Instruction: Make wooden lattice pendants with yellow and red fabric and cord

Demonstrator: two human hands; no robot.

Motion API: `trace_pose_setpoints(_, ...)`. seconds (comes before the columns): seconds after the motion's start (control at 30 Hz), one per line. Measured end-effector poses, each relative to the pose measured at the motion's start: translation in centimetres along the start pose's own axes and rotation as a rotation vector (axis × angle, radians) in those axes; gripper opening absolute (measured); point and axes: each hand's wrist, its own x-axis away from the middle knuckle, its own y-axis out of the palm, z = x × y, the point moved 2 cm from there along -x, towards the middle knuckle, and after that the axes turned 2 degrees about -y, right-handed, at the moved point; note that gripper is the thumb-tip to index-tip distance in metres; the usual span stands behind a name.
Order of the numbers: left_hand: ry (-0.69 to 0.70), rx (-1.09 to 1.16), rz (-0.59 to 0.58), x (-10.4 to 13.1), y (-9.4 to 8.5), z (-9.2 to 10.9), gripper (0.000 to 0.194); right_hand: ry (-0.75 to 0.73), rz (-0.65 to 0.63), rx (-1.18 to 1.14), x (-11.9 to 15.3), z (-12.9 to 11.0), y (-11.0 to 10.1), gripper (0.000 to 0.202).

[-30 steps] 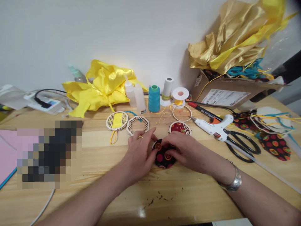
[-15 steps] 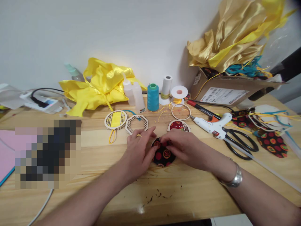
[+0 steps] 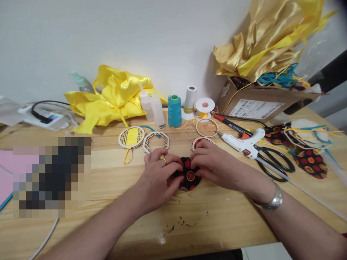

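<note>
Between my hands lies a small rounded piece of black patterned fabric (image 3: 190, 177) with red and orange circles. My left hand (image 3: 162, 173) wears a ring and grips the fabric's left edge, thumb below and fingers above. On the opposite side my right hand (image 3: 213, 160) pinches the fabric's upper right edge. Just behind the right hand is a round wooden frame with red fabric (image 3: 197, 143), partly covered by the fingers. An octagonal wooden lattice frame (image 3: 145, 144) lies behind the left hand, next to a round frame with yellow fabric (image 3: 132, 137).
A white glue gun (image 3: 240, 144) rests over black-handled scissors (image 3: 273, 159) to the right, near a red-capped marker (image 3: 230, 124). Behind stand a teal thread cone (image 3: 174, 112) and squeeze bottles (image 3: 158, 110). A cardboard box (image 3: 233, 99) and yellow satin (image 3: 108, 101) sit along the wall.
My left fingers have curled down onto the fabric's upper left edge. My right hand has shifted slightly up, covering more of the red frame. The whole view has moved a little.
</note>
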Motion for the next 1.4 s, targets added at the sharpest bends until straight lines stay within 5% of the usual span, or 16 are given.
trace_pose_setpoints(0.3,-0.029,0.028,0.042,0.1,-0.4,0.2,0.018,0.001,0.053,-0.044,0.2,-0.2,-0.7,0.011)
trace_pose_setpoints(0.6,-0.031,0.022,-0.109,-0.1,-0.2,0.4,0.029,-0.035,0.001,0.002,-0.2,0.0,0.2,0.009)
trace_pose_setpoints(1.07,-0.039,0.073,-0.115,0.0,-1.2,0.7,0.024,-0.031,0.062,-0.021,-0.1,-0.5,-0.2,0.008)
trace_pose_setpoints(1.4,-0.012,0.030,-0.096,0.3,-0.1,0.1,0.025,-0.032,-0.001,0.055,-0.3,-0.5,0.9,0.012)
